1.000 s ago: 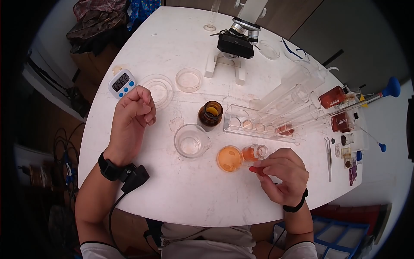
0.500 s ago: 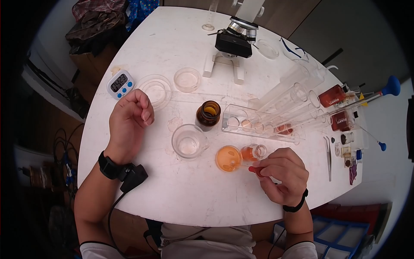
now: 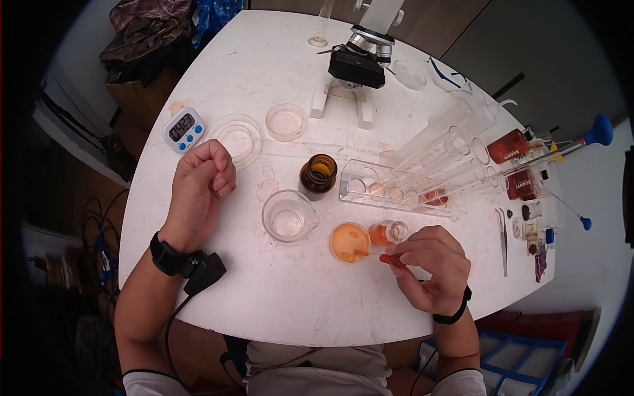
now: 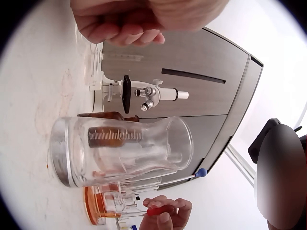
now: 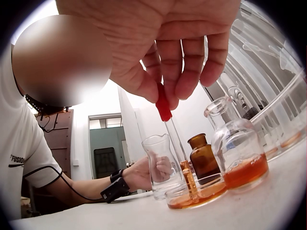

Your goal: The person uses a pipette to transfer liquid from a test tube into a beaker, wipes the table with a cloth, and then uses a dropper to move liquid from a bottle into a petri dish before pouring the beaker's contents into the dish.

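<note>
My right hand (image 3: 436, 267) pinches the red rubber bulb (image 5: 163, 106) of a glass dropper between thumb and fingers. Its tube slants down into a shallow petri dish (image 3: 345, 237) of orange liquid, and orange fills the lower part of the tube (image 5: 188, 175). Right behind the dish stands a small clear glass bottle (image 5: 240, 160) with orange liquid in its bottom. My left hand (image 3: 201, 177) hovers near the timer, fingers loosely curled and holding nothing. Between the hands are a clear glass beaker (image 3: 285, 223) and an uncapped amber bottle (image 3: 318, 178).
A test tube rack (image 3: 403, 200) with large tubes stands right of the amber bottle. Farther back are a microscope (image 3: 356, 69), a clear petri dish (image 3: 286, 123) and a digital timer (image 3: 183, 130). Tweezers (image 3: 504, 244) and small bottles line the right edge.
Orange liquid now shows inside the dropper's tube, where none was visible before. The left hand has shifted slightly and its fingers curl a little differently; the right hand stays nearly in place.
</note>
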`<state>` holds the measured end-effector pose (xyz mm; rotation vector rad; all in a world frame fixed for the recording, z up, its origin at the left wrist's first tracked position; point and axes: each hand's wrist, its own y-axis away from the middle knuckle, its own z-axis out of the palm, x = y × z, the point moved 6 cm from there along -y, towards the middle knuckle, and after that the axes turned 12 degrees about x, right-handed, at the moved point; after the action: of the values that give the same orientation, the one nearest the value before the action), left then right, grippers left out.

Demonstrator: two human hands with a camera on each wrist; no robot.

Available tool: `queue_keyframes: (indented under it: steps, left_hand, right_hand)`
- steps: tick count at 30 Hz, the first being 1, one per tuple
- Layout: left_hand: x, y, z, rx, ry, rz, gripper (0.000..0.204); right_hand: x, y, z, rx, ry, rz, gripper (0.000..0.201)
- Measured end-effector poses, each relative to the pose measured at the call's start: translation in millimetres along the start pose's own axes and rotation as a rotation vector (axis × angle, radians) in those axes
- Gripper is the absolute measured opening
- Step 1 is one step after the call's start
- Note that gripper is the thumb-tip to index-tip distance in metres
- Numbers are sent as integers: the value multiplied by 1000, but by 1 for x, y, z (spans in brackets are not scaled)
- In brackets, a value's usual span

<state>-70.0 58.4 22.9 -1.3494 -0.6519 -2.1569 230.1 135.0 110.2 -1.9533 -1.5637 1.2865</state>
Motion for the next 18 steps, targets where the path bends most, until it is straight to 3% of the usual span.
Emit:
queue_keyframes:
  steps: [4, 11, 18]
  left_hand:
    - [-3, 2, 3, -3, -45, -29, 11]
    - [5, 6, 7, 26, -23, -56, 6]
    - [2, 3, 6, 53, -9, -30, 30]
  right_hand:
    - [0, 1, -1, 20, 1, 7, 30]
    - [6, 12, -33, 344, -64, -15, 33]
    - [14, 18, -60, 549, -16, 20, 30]
